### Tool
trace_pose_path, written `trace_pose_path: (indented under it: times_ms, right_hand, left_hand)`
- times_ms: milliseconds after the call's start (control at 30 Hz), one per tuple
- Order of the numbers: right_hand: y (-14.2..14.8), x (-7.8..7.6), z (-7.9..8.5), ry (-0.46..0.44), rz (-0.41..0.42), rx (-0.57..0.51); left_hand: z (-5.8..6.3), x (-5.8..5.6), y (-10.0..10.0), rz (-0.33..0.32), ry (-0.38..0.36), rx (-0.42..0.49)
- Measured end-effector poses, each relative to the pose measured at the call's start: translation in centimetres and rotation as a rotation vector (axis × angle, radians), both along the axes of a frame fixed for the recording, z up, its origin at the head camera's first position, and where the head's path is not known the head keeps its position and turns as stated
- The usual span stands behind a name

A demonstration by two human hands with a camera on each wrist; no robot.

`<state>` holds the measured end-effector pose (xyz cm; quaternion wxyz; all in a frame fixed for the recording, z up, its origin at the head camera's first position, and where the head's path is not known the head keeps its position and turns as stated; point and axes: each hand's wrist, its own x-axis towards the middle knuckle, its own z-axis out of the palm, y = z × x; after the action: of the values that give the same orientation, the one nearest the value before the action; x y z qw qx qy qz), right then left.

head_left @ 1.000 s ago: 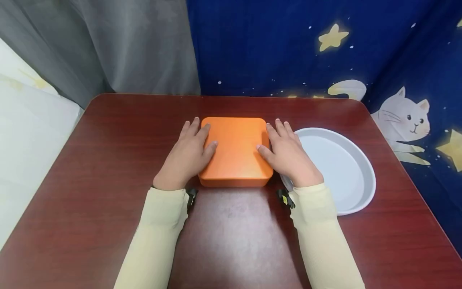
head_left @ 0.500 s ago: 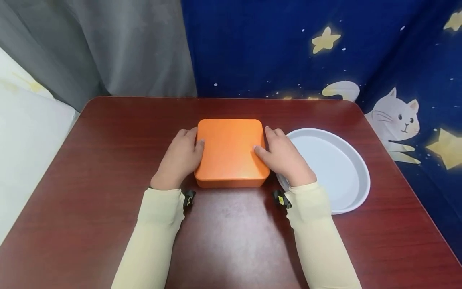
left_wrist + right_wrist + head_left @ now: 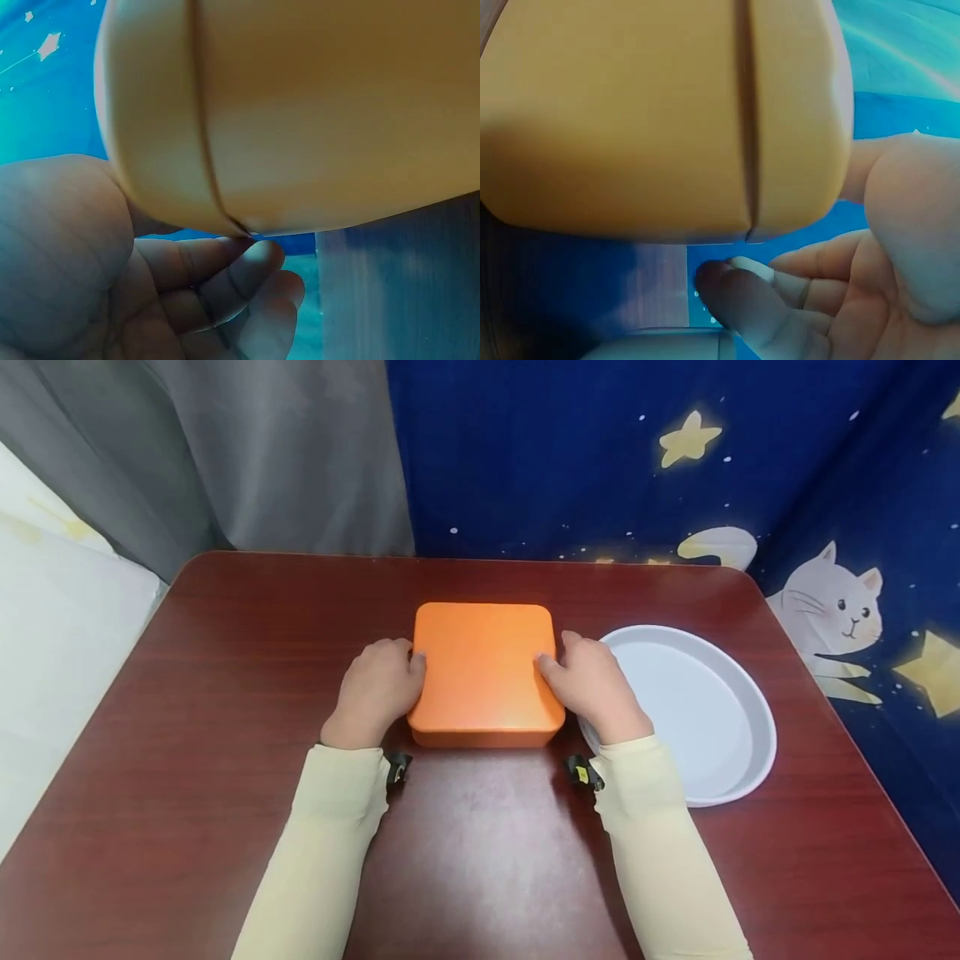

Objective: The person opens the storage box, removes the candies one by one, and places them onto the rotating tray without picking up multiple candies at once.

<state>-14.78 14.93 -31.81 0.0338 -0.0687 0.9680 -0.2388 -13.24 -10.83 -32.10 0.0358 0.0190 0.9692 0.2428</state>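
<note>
An orange square box (image 3: 483, 739) with rounded corners stands on the table, its lid (image 3: 483, 664) on top. On its left side my left hand (image 3: 375, 689) grips the lid, thumb on the top edge and fingers bent along the wall. My right hand (image 3: 600, 685) holds the opposite edge the same way. The left wrist view shows a dark seam (image 3: 201, 112) between lid and base, with curled fingertips (image 3: 259, 259) right at it. In the right wrist view, bent fingers (image 3: 735, 292) lie just below the seam (image 3: 746, 112).
A shallow white round tray (image 3: 690, 718) sits right of the box, partly behind my right hand and sleeve. The dark red wooden table (image 3: 225, 635) reaches back to grey and blue curtains (image 3: 525, 460). White cloth (image 3: 60, 652) is at the left.
Both hands, earlier spread flat along the box's sides with straight fingers, have moved slightly back toward me and curled their fingers at the lid's edges. The box stays in place.
</note>
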Motion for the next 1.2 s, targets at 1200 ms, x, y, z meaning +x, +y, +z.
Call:
trace_pose_path:
  times_ms: [1200]
  right_hand:
    - [-0.4, 0.02, -0.28, -0.052, -0.01, -0.002]
  left_hand:
    - [-0.44, -0.44, -0.33, 0.007, -0.037, 0.084]
